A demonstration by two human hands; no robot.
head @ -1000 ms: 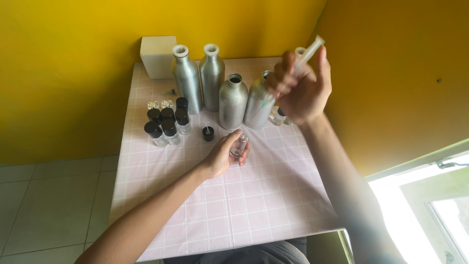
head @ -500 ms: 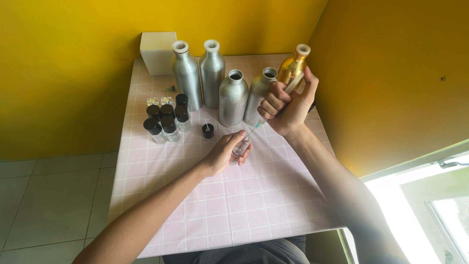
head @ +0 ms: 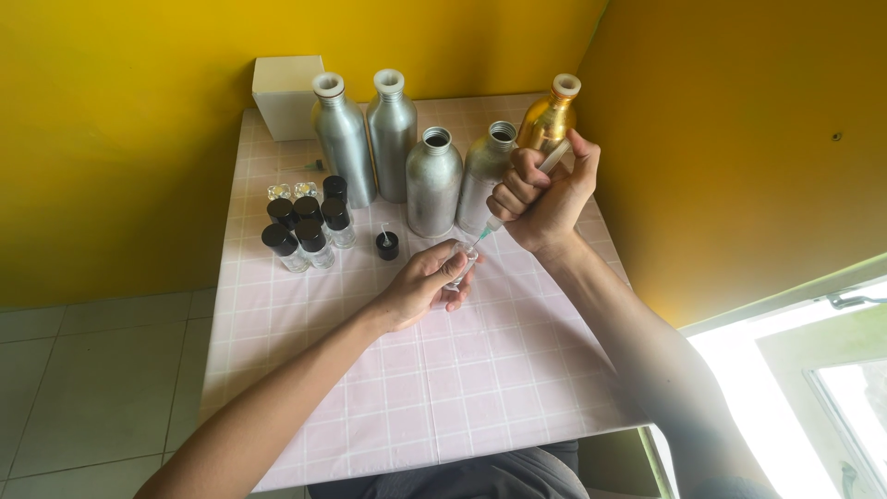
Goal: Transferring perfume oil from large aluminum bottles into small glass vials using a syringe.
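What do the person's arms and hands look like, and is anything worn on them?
Both arms are bare along all that shows, with no sleeve in view. The left hand and right hand wear no gloves, and no ring, watch or bracelet can be seen on either hand or wrist. No marks show on them.

Brushed matt silver aluminium bottles [head: 434, 180] and a glossy gold metal bottle [head: 547, 120] stand on a smooth pink checked tablecloth [head: 462, 370]; beside the silver bottles, clear glass vials with glossy black plastic caps [head: 305, 231].
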